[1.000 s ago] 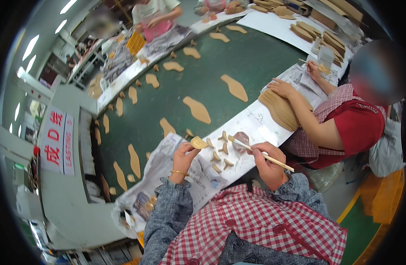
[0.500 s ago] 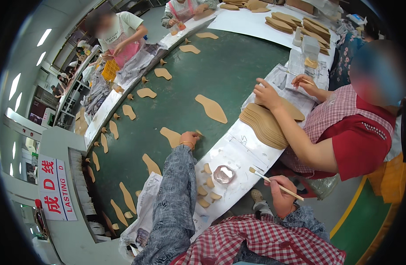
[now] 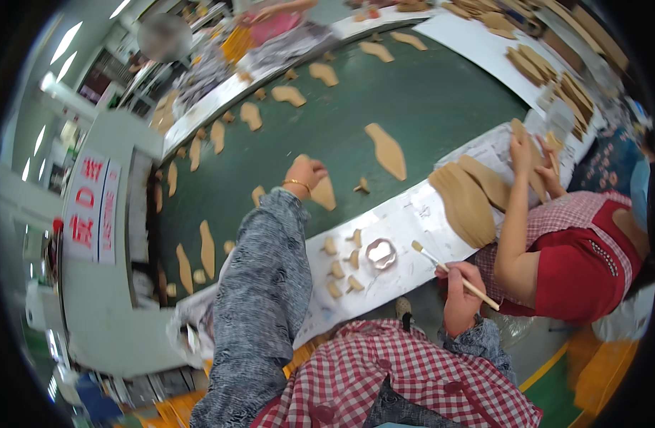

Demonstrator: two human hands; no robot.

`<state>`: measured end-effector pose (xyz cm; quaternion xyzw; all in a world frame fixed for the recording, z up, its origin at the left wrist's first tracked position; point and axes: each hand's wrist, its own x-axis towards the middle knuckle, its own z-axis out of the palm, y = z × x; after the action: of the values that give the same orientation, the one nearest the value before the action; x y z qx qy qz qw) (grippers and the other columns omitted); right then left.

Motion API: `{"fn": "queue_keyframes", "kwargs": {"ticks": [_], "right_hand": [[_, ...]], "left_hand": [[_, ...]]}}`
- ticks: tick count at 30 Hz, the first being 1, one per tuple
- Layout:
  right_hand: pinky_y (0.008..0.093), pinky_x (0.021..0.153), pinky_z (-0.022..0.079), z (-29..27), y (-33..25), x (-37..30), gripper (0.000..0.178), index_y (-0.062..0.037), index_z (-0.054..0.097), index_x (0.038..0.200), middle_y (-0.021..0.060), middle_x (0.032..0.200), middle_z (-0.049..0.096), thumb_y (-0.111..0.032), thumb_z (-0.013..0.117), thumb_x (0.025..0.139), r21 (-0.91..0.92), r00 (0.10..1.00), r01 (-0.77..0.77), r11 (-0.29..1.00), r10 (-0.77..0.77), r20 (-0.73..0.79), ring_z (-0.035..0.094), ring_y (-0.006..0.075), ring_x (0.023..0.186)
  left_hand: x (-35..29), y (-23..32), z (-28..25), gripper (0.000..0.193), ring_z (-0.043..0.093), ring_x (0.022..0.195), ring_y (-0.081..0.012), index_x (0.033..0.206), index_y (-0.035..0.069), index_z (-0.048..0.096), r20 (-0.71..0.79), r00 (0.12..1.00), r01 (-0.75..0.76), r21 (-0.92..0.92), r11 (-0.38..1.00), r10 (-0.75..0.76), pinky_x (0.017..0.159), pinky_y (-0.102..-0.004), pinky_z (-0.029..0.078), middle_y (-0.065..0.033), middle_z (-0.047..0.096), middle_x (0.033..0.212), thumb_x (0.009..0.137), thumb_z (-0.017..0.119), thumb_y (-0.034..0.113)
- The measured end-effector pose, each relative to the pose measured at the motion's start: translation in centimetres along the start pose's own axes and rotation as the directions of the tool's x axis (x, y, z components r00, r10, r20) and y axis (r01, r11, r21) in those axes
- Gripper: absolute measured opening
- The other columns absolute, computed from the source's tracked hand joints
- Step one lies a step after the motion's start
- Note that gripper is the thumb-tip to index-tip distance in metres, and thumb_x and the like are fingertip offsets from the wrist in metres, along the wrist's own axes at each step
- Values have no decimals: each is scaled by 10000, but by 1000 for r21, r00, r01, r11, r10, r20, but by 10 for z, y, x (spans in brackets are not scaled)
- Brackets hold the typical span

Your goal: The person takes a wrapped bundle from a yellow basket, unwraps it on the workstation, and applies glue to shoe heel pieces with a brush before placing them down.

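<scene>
My left hand (image 3: 306, 173) is over the green work surface with its fingers bent onto a tan insole (image 3: 324, 195); the hand covers the insole's middle. To the right of that hand, a small tan heel-shaped piece (image 3: 361, 187) sits on the green surface. In my right hand (image 3: 461, 299) is a slim brush (image 3: 482, 294) with a wooden handle, its bristles pointing up and left above the white ledge. Left of the bristles stands a small clear bowl (image 3: 381, 255), and beside it lie several small tan pieces (image 3: 335, 269).
More insoles (image 3: 386, 151) and small pieces line the green surface (image 3: 341, 107). At right, a co-worker in red (image 3: 570, 264) holds an insole behind a stack of insoles (image 3: 461, 207). White paper and plastic (image 3: 192, 321) lie by my left sleeve. Another person works across.
My left hand has let go of the small piece, leaving it on the green surface, and has shifted left onto the insole. The co-worker now holds up an insole. My view has turned.
</scene>
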<state>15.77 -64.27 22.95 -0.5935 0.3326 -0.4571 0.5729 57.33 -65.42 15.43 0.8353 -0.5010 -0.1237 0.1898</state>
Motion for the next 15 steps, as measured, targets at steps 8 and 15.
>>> {"fn": "queue_keyframes", "kwargs": {"ticks": [8,15], "right_hand": [[284,723,481,43,-12,-21,131,41,524,941,124,817,597,-61,472,878,96,982,55,994,-71,173,592,172,753],[269,721,472,79,-12,-37,132,36,527,944,112,825,592,-63,465,884,121,952,4,993,-41,304,583,158,751]], "left_hand": [[-220,-59,-117,179,617,736,-246,857,67,663,-222,936,229,-204,952,-273,657,-318,475,-106,644,808,756,616,206],[-380,-129,-40,107,574,772,-262,766,74,655,-397,868,365,105,925,-297,680,-377,445,-93,618,761,707,607,149]]}}
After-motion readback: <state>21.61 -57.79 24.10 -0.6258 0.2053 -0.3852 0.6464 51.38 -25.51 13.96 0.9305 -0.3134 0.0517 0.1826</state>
